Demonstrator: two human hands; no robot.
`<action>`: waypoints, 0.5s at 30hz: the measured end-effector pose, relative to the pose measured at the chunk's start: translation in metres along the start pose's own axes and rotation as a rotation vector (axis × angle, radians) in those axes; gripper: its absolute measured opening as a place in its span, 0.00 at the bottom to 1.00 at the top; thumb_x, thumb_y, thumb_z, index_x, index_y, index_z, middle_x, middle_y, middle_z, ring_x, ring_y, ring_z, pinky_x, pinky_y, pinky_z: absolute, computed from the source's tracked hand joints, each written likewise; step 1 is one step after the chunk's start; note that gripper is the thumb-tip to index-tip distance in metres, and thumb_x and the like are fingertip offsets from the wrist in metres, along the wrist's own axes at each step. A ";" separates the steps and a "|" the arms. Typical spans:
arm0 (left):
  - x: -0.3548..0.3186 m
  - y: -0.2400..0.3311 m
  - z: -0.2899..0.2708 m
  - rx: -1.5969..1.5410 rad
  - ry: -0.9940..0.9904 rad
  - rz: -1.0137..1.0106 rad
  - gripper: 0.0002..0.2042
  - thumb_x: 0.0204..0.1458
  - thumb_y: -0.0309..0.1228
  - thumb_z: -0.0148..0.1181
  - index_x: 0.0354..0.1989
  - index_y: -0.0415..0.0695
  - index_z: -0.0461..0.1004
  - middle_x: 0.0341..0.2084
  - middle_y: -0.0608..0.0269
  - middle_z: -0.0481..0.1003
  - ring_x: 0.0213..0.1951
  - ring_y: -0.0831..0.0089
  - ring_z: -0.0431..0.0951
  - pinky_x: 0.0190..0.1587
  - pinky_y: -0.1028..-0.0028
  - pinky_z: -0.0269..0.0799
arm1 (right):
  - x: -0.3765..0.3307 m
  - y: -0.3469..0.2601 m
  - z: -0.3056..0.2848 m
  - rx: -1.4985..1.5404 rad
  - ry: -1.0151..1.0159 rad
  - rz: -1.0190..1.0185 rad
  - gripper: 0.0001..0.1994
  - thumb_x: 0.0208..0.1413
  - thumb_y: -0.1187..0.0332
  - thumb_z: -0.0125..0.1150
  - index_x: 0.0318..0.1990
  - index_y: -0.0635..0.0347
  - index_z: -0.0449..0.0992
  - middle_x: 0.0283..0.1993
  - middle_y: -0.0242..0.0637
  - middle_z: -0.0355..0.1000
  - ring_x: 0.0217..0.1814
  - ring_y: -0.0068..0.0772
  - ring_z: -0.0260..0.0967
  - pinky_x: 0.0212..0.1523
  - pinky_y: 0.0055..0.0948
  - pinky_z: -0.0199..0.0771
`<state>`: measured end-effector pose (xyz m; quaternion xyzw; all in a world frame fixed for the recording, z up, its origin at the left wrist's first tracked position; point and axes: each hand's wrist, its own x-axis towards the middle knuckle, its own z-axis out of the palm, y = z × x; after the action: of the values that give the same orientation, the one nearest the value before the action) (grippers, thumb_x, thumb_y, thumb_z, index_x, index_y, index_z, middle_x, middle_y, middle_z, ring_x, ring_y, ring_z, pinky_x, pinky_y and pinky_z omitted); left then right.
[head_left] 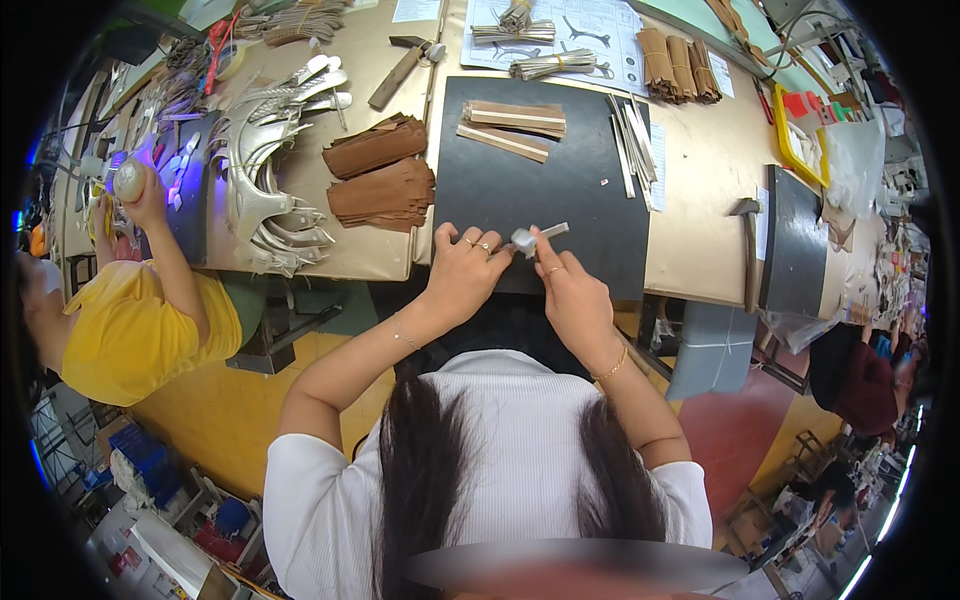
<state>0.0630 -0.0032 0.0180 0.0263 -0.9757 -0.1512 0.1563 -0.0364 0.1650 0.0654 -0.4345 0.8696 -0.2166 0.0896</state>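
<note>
Both my hands meet over the near edge of a black mat point(600, 140). My left hand point(462, 268) is closed, thumb and fingers pinched at a small whitish, shiny piece point(524, 241), its exact kind too small to tell. From the other side my right hand point(578, 300) grips the same piece with closed fingertips. A short pale strip point(556, 230) sticks out beside the right fingertips; whether it joins the piece is unclear. Farther up the mat lie brown strips with a pale band point(515, 117). Several loose pale narrow strips point(634, 145) rest at its right edge.
Stacks of brown pieces point(385, 190) and a pile of whitish straps point(262, 185) lie left. One hammer point(405, 75) lies at the back, another hammer point(750, 250) at right, near a yellow tray point(822, 165). Bundled strips sit on a printed sheet point(612, 35). A co-worker point(150, 325) works at left.
</note>
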 end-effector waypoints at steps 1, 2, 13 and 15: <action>0.000 -0.002 -0.001 -0.014 0.002 0.008 0.08 0.49 0.27 0.64 0.39 0.51 0.82 0.32 0.71 0.73 0.39 0.71 0.73 0.48 0.59 0.57 | 0.000 0.000 0.001 -0.055 -0.068 0.028 0.24 0.66 0.65 0.56 0.69 0.47 0.67 0.29 0.37 0.67 0.24 0.39 0.72 0.25 0.37 0.74; 0.000 -0.004 -0.002 -0.095 -0.021 -0.051 0.08 0.50 0.28 0.65 0.39 0.51 0.82 0.33 0.71 0.73 0.39 0.71 0.73 0.48 0.59 0.57 | 0.001 0.002 0.001 -0.046 -0.046 0.007 0.24 0.66 0.65 0.56 0.69 0.47 0.67 0.29 0.37 0.67 0.23 0.39 0.72 0.25 0.37 0.74; -0.010 0.004 -0.005 0.038 -0.048 -0.029 0.08 0.51 0.29 0.65 0.40 0.53 0.83 0.33 0.72 0.74 0.40 0.71 0.73 0.50 0.59 0.56 | -0.004 -0.003 0.000 0.044 0.030 -0.046 0.24 0.65 0.66 0.57 0.69 0.46 0.67 0.30 0.36 0.67 0.24 0.39 0.72 0.25 0.37 0.74; -0.011 0.002 -0.005 -0.096 -0.049 -0.119 0.08 0.51 0.29 0.65 0.40 0.52 0.83 0.33 0.72 0.74 0.40 0.71 0.73 0.49 0.59 0.57 | -0.005 -0.003 0.002 -0.004 -0.043 -0.015 0.25 0.65 0.66 0.57 0.70 0.46 0.67 0.30 0.36 0.67 0.24 0.39 0.72 0.25 0.37 0.74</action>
<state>0.0749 -0.0020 0.0202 0.0731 -0.9676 -0.2073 0.1244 -0.0309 0.1669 0.0651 -0.4459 0.8645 -0.2062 0.1060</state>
